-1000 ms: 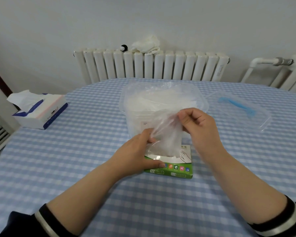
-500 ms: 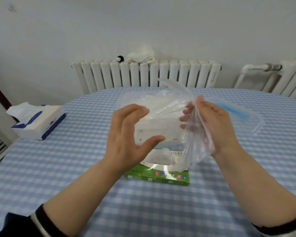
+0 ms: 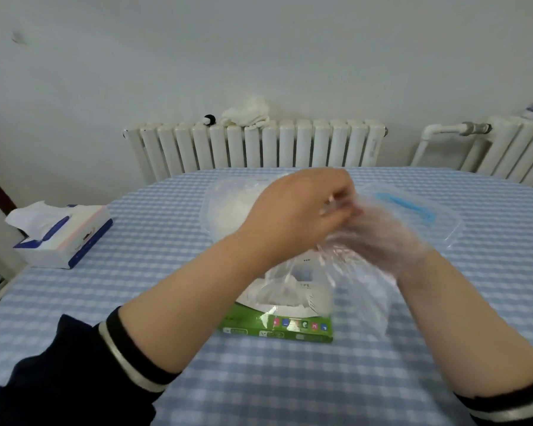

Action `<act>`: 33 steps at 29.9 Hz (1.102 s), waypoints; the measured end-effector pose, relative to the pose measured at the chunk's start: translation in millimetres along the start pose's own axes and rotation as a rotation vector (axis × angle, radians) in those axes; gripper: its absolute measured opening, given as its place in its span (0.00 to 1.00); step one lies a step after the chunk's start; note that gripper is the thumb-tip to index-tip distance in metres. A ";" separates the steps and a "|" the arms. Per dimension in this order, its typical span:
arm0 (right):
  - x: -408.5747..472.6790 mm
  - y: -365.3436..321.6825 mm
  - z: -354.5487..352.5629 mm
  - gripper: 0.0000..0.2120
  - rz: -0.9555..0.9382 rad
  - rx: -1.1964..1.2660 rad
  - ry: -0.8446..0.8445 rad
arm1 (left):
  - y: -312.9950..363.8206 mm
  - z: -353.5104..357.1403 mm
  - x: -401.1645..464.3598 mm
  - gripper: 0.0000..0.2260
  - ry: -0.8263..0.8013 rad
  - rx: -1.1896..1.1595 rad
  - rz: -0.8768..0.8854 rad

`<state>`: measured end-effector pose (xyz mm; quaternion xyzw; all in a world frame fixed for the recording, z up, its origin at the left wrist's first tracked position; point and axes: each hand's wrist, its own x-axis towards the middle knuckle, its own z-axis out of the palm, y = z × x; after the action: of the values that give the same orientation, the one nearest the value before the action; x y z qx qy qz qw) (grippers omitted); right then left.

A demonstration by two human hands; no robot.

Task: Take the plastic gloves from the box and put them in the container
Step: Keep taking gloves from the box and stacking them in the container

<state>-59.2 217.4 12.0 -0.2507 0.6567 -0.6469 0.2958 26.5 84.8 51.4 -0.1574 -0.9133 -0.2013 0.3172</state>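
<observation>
A clear plastic glove (image 3: 362, 287) hangs in the air above the green glove box (image 3: 277, 329), which lies on the table with more film bunched in its opening. My left hand (image 3: 296, 216) reaches across to the right and pinches the glove's top with curled fingers. The film drapes over my right hand (image 3: 382, 241), which holds the glove from the other side; the hand is blurred behind it. The clear container (image 3: 225, 207), with white gloves inside, stands just behind the box, partly hidden by my left hand.
The container's clear lid (image 3: 434, 222), with a blue handle, lies to the right of it. A tissue box (image 3: 62, 238) sits at the table's left edge. Radiators (image 3: 259, 146) line the wall behind the checked blue table (image 3: 259, 382).
The glove came fully out of the box and went up. My left hand left the box, rose and crossed to the right to meet my right hand at the glove.
</observation>
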 end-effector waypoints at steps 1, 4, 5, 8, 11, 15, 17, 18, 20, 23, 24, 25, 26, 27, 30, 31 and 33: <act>-3.5 -8.6 -3.7 0.09 -0.003 -0.004 0.082 | -1.5 -3.1 4.8 0.06 0.005 -0.063 -0.119; -3.4 -20.0 -21.4 0.08 -0.173 0.022 0.411 | -14.1 -9.8 18.8 0.08 0.088 -0.173 -0.376; -5.2 -20.6 -23.2 0.07 -0.305 -0.012 0.557 | -19.2 -11.9 22.3 0.07 0.121 -0.235 -0.446; -21.5 -29.1 -13.1 0.04 -0.784 -0.066 0.823 | -30.2 -15.5 28.2 0.09 0.194 -0.392 -0.595; -37.9 -34.8 12.7 0.06 -1.057 -0.224 0.722 | -36.9 -15.8 31.5 0.10 0.217 -0.461 -0.677; -24.8 -24.8 41.8 0.18 -0.856 -0.657 0.461 | -42.8 -13.0 31.8 0.05 0.370 -0.628 -0.786; -2.2 -23.9 45.6 0.28 -0.674 -0.928 0.346 | -46.2 -13.4 30.5 0.06 0.413 -0.706 -0.835; 10.7 -24.2 45.6 0.30 -0.568 -1.046 0.298 | -47.8 -14.3 29.0 0.07 0.429 -0.733 -0.860; 34.5 -25.6 45.6 0.29 -0.393 -1.185 0.206 | -55.1 -16.2 23.6 0.09 0.458 -0.722 -0.887; 64.2 -27.8 44.5 0.23 -0.253 -1.225 0.072 | -74.4 -18.2 8.1 0.14 0.394 -0.445 -0.870; 71.9 -28.4 44.3 0.22 -0.208 -1.257 0.014 | -82.4 -18.3 2.2 0.16 0.333 -0.272 -0.846; 80.6 -29.0 45.0 0.22 -0.162 -1.300 -0.056 | -89.9 -19.6 -3.9 0.18 0.259 -0.086 -0.816; 87.7 -29.8 44.3 0.22 -0.123 -1.321 -0.130 | -96.9 -20.3 -9.2 0.20 0.185 0.080 -0.784; 94.2 -29.9 43.5 0.21 -0.080 -1.292 -0.207 | -102.7 -21.0 -13.5 0.21 0.122 0.201 -0.751; 109.1 -26.8 40.1 0.28 0.052 -1.180 -0.403 | -115.4 -20.6 -23.6 0.20 -0.087 0.363 -0.667; 112.9 -24.1 37.4 0.30 0.084 -1.184 -0.433 | -116.9 -18.8 -25.3 0.21 -0.176 0.388 -0.643; 120.5 -20.5 39.0 0.28 0.119 -1.198 -0.480 | -119.6 -18.7 -27.6 0.22 -0.342 0.448 -0.599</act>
<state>-116.8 103.6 25.1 -0.4730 0.8324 -0.0769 0.2785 7.1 -32.4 15.1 0.1575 -0.9795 -0.0518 0.1145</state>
